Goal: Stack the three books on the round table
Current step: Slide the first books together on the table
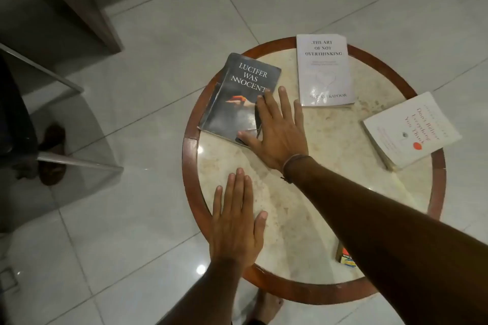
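Three books lie apart on the round table, which has a marble top and a brown wooden rim. A dark grey book titled "Lucifer Was Innocent" lies at the left, partly over the rim. A pale book lies at the far side, and a white book with red lettering lies at the right. My right hand reaches across with fingers spread, thumb and fingertips touching the dark book's right edge. My left hand rests flat and open on the near left of the tabletop.
A small colourful box sits on the table by my right forearm. A glass-topped table corner and a wooden furniture piece stand at the left on the tiled floor. A sandalled foot shows beneath the glass.
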